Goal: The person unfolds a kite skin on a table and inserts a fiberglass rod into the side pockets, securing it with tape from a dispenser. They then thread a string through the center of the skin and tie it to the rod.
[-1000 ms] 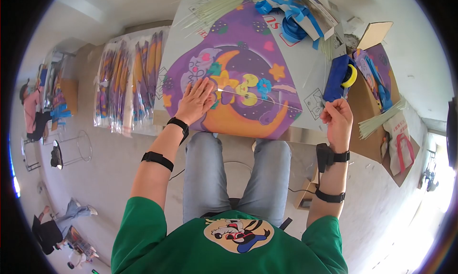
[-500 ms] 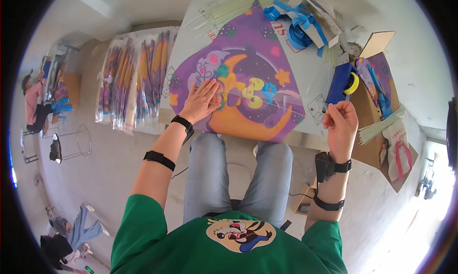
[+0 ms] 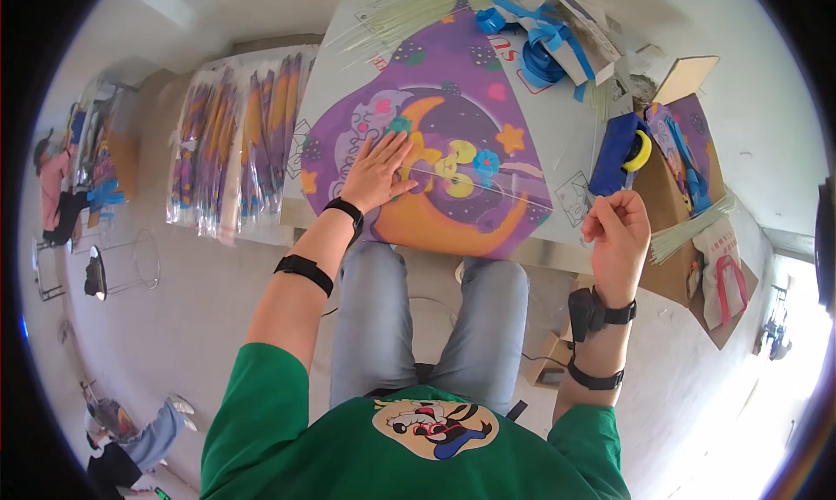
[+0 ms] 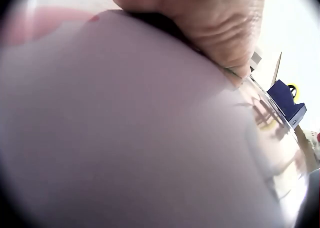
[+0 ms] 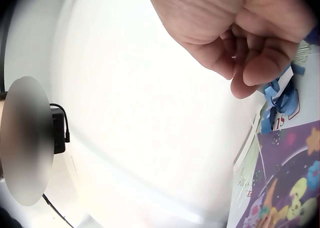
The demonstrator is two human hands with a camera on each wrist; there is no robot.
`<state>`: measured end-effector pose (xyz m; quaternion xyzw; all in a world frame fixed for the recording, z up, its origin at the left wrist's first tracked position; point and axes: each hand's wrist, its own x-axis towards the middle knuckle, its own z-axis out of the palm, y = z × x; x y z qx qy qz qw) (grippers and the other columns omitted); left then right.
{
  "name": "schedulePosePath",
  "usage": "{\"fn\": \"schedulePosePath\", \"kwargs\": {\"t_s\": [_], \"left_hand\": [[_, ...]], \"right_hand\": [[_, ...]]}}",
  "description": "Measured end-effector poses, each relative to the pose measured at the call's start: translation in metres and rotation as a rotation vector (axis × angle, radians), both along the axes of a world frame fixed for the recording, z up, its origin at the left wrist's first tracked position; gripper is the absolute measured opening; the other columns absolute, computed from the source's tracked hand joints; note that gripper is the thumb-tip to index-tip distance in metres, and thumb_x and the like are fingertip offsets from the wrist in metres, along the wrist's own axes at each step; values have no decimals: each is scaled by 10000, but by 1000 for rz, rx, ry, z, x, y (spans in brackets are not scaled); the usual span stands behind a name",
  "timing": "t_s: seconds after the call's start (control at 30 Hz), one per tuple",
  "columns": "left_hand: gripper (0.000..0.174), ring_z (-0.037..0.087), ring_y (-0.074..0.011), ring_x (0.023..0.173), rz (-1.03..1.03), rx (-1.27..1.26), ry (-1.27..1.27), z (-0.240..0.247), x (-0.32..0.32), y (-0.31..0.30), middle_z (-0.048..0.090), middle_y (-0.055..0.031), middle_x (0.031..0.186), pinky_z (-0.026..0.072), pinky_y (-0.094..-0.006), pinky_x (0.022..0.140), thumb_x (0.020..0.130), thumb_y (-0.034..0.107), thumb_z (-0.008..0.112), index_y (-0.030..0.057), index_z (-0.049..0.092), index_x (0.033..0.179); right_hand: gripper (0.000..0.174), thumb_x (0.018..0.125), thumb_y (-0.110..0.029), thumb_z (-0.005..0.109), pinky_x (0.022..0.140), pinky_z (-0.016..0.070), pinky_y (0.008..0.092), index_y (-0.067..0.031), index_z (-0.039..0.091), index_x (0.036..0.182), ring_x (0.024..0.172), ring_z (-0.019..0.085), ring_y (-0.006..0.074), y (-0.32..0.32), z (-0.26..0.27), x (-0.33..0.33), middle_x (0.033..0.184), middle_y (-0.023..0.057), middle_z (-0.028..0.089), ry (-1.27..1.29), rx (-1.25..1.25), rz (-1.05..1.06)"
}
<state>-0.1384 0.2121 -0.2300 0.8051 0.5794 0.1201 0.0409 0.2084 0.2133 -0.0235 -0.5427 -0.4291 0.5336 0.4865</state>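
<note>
A purple printed kite (image 3: 492, 73) lies flat on the table, showing a yellow moon, stars and a cartoon figure. On its left part rests my left hand (image 3: 376, 173), palm down with fingers straight. My right hand (image 3: 620, 239) is raised off the table's front right side, thumb and forefinger pinched together. From its fingertips (image 5: 245, 88) a thin string (image 5: 258, 143) runs taut toward the kite in the right wrist view. Across the kite the string (image 3: 501, 179) shows as a fine pale line. The left wrist view is mostly filled by pale lilac kite surface.
A blue tape dispenser (image 3: 614, 156) with a yellow roll stands at the table's right. Blue ribbon (image 3: 544, 60) and thin pale rods (image 3: 409, 21) lie at the back. Plastic-bagged kites (image 3: 235, 143) are on the left; an open cardboard box (image 3: 670, 278) is on the right.
My left hand's fingers have spread, the thumb now apart, and the hand has shifted slightly. The right hand keeps its pinch and has lowered a little toward me.
</note>
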Motion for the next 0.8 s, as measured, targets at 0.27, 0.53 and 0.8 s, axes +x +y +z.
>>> {"fn": "schedulePosePath", "kwargs": {"t_s": [0.27,0.53,0.8], "left_hand": [[813,281,-210,1376,21,-45,-47,-4,-1,2,321,-49,1484,189,-437,1131,816,577,564,152,277,1446],[873,274,-200,1379,34,-52,-83,-6,-1,2,323,-43,1484,179,-421,1140,791,570,605,155,228,1461],[866,279,-202,1376,93,-234,-364,4,-10,7,346,-50,1467,190,-434,1137,772,473,673,137,252,1450]], "right_hand": [[101,863,17,576,491,431,221,-20,487,835,544,558,116,-9,33,-38,667,58,567,38,62,53],[121,854,24,603,488,473,212,-14,489,850,555,585,109,-22,59,-80,689,58,585,49,81,134],[86,861,44,552,455,391,224,-14,489,849,505,502,113,-30,56,-86,690,67,553,79,107,42]]}}
